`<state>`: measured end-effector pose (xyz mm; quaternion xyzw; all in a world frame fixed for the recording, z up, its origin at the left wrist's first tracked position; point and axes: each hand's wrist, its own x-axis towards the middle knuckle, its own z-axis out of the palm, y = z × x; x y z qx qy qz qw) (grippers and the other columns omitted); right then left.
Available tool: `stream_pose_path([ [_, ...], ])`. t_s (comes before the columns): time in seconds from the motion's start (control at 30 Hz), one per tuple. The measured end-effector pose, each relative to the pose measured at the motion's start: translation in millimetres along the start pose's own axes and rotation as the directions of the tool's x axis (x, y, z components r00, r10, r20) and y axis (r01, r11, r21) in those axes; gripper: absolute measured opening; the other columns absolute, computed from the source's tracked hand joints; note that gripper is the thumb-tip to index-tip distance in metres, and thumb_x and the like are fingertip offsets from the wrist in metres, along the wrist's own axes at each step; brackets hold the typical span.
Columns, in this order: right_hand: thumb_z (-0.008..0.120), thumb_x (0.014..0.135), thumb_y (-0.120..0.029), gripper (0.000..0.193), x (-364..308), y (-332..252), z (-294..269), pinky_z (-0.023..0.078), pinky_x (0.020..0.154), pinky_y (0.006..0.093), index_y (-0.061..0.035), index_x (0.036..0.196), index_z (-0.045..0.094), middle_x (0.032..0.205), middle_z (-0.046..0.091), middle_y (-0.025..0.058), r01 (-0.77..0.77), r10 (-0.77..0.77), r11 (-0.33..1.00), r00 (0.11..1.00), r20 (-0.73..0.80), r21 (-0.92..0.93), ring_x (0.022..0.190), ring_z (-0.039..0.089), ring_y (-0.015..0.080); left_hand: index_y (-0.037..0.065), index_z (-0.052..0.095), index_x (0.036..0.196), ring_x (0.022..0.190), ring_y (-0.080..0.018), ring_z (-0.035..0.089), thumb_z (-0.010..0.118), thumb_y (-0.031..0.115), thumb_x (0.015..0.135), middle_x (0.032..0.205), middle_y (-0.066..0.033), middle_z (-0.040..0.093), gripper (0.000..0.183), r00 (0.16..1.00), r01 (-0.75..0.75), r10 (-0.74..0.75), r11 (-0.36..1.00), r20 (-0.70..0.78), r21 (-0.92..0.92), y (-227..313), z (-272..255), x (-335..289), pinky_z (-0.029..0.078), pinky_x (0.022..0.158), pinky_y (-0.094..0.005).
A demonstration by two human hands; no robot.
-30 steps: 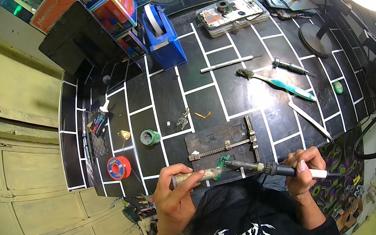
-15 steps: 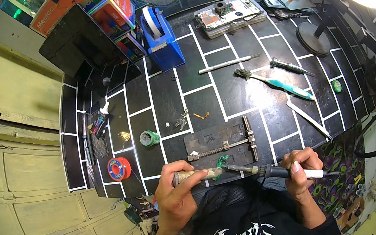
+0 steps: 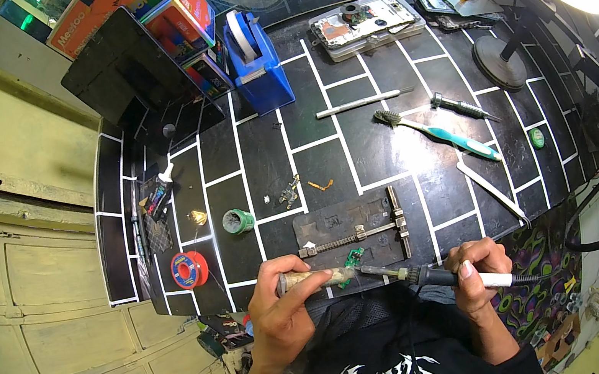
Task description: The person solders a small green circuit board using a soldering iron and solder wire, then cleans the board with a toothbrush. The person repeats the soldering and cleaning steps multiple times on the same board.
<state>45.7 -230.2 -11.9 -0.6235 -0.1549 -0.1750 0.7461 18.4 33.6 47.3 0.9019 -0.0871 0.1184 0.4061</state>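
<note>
My left hand [image 3: 281, 310] is wrapped round a scuffed tan tube-shaped tool [image 3: 306, 280], its index finger stretched along the side. The tool's far end points right, at a small green circuit board [image 3: 354, 259] near the table's front edge. In my right hand [image 3: 475, 273] is a soldering iron [image 3: 437, 275] with a black and white handle, its tip pointing left. That tip meets or nearly meets the tube's end beside the board; contact cannot be made out. Just beyond lies a dark board holder [image 3: 335, 219] with a metal clamp bar.
Left of the holder are an open green jar [image 3: 238, 220] and a red solder spool [image 3: 189, 269]. A toothbrush [image 3: 447, 140], screwdriver [image 3: 462, 106] and white tweezers [image 3: 492, 192] lie to the right. A blue tape dispenser [image 3: 261, 73] and opened phone [image 3: 365, 25] sit farther back.
The soldering iron and my right hand have shifted very slightly left and toward me. My left hand and its tool have hardly moved.
</note>
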Motion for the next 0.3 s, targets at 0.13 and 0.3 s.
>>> stream_pose_path([
  [0.13, 0.057, 0.089, -0.003, 0.016, 2.0, -2.3, 0.9, 0.041, 0.042, 0.0280, 0.0021, 0.076, 0.049, 0.055, 0.053, 0.0076, -0.002, 0.002, 1.000, 1.000, 0.009, -0.027, 0.044, 0.046, 0.0115, 0.009, 0.077, 0.108, 0.092, -0.0269, 0.065, 0.058, -0.023, 0.067, 0.105, -0.0119, 0.059, 0.056, 1.000, -0.005, 0.005, 1.000, -0.015, 0.008, -0.8, 1.1, -0.5, 0.054, 0.076, -0.0336],
  [0.3, 0.058, 0.088, -0.004, 0.016, 0.2, -0.2, 0.9, 0.042, 0.042, 0.0278, 0.0021, 0.077, 0.049, 0.055, 0.053, 0.0089, 0.014, -0.014, 1.000, 1.000, -0.021, 0.005, 0.043, 0.048, 0.0134, 0.010, 0.077, 0.108, 0.092, -0.0267, 0.065, 0.058, -0.024, 0.067, 0.107, -0.0119, 0.059, 0.056, 1.000, 0.019, -0.019, 1.000, -0.022, -0.019, -0.9, 0.1, -0.8, 0.056, 0.077, -0.0338],
])
